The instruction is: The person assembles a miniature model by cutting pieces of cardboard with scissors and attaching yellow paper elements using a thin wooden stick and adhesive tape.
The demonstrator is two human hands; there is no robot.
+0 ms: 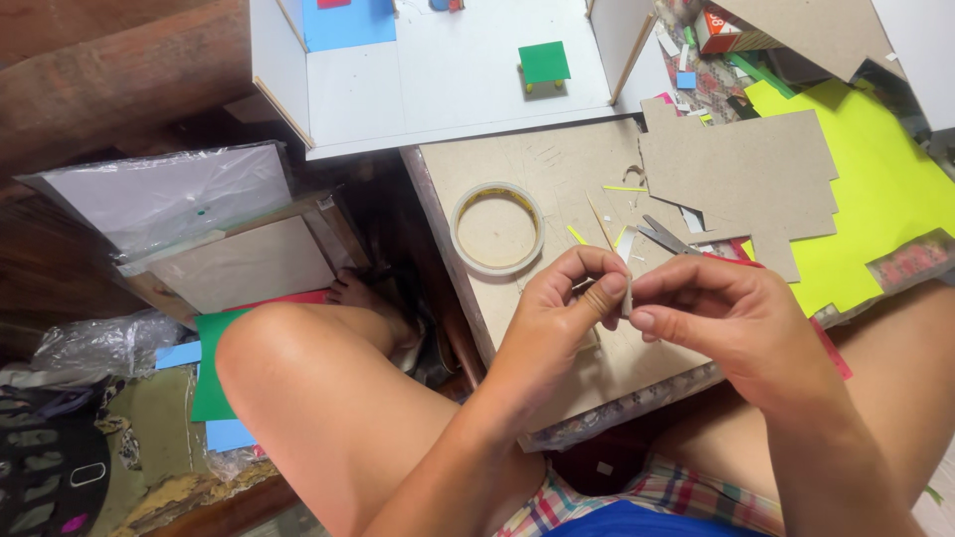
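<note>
A seated person's left hand and right hand met over a cardboard work board resting across the lap, both pinching one small strip of cardboard between them. The left grip was closed on the strip with thumb and curled fingers; the right grip was closed on its other side, thumb and forefinger tips pressed to it (the strip itself was mostly hidden by the fingers).

Taking the roll of clear tape as the landmark: the hands and strip were just below and to its right. A pair of scissors lay to the right of the roll, blades pointing toward it, beside thin yellow offcuts. Farther right of the roll, a large cut sheet of grey cardboard overlapped a bright yellow-green paper sheet. Above the roll stood a white model room with a blue floor patch and a small green-topped model table. To the left of the roll, a plastic-wrapped board leaned against framed panels, and below that the person's bare left knee rose over green and blue paper sheets on the floor.
</note>
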